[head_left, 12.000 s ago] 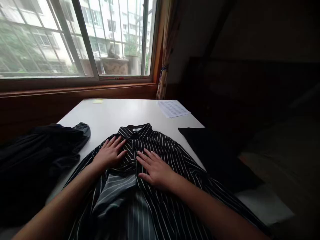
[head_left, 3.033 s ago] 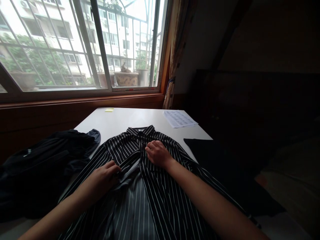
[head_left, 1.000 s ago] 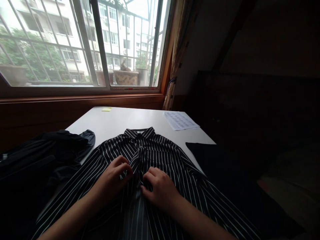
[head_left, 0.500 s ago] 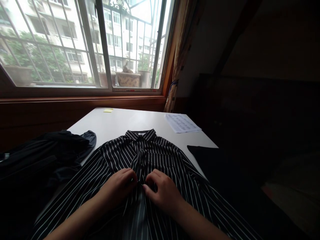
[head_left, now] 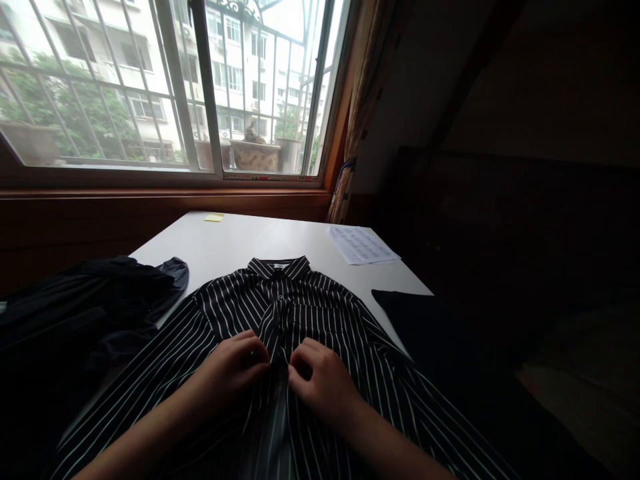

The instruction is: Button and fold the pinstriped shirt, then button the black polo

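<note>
A black shirt with thin white stripes (head_left: 320, 313) lies flat and face up on the white table (head_left: 235, 243), collar pointing toward the window. Its upper front is closed; lower down the placket gapes between my hands. My left hand (head_left: 235, 370) pinches the left edge of the placket with curled fingers. My right hand (head_left: 320, 380) pinches the right edge just beside it. The two hands almost touch at the shirt's middle line. Whatever small thing sits between the fingertips is too dark to make out.
A heap of dark clothing (head_left: 85, 307) lies at the table's left. A printed paper sheet (head_left: 363, 245) rests at the far right corner, a yellow sticky note (head_left: 214, 217) at the far edge. A dark cloth (head_left: 425, 320) hangs off the right side. The window and curtain stand behind.
Over the last seconds both hands slid down from the chest to the shirt's middle and came together on the placket. In the last half second they barely moved.
</note>
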{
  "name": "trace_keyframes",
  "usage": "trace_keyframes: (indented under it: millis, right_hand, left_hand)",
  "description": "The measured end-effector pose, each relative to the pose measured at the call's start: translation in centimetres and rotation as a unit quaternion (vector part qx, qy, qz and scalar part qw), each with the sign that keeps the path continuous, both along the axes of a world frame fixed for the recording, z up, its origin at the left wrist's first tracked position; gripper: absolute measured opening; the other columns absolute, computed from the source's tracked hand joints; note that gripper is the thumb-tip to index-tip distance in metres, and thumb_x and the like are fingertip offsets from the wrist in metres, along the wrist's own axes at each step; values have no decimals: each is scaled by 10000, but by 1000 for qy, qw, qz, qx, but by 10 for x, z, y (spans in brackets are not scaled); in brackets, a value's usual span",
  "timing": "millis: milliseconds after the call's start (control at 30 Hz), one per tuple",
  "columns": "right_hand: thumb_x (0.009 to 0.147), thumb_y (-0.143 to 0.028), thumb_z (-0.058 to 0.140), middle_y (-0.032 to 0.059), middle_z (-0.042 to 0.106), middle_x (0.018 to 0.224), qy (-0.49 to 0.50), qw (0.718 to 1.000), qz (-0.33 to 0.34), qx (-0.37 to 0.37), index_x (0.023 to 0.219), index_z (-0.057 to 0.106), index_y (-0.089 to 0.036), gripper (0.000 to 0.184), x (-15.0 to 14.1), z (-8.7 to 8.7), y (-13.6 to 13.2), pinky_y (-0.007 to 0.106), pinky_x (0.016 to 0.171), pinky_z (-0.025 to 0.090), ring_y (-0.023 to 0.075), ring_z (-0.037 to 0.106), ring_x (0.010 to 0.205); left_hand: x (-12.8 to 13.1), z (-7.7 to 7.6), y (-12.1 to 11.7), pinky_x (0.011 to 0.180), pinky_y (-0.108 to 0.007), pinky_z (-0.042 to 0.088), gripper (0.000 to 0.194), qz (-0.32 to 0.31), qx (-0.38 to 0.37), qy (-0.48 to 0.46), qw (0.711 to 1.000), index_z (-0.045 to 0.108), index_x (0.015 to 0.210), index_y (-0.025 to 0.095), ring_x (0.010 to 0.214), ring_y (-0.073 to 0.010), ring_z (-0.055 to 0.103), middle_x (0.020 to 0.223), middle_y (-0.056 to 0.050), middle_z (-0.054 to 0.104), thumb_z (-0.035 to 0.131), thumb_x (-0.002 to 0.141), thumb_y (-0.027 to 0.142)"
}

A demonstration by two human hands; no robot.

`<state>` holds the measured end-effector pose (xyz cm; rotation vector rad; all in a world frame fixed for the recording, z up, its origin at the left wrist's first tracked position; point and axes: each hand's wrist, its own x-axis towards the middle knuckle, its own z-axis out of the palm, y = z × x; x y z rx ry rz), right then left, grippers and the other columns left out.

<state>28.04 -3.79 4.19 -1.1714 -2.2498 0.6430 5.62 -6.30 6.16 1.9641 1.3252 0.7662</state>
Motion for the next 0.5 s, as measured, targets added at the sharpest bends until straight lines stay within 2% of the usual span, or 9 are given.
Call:
trace_keyframes:
  millis: [233,367,500]
  right_hand:
    - [871,-249,623,-5,621,820,140,979,8,-150,817,642,-195,79,10,11,7,261,699,461,147,591,774]
    - [857,-255,624,-17,612,769,159,968,-2,-194,823,629,-196,68,12,9,9,259,661,450,145,578,731]
    - [818,-210,631,-23,610,760,164,964,-8,-210,835,617,-201,24,11,6,9,254,642,450,143,580,720]
  left_hand:
    - [5,11,-3,744,-261,476,143,24,-74,-19,997,688,876,189,826,-178,639,876,-15,702,614,863,310]
    - [8,13,-4,716,-261,474,187,32,-116,-48,992,683,882,179,811,-183,637,859,-15,702,610,859,349]
    - [12,8,-4,682,-253,464,190,34,-128,-56,990,675,874,172,784,-177,629,841,-15,696,601,857,346]
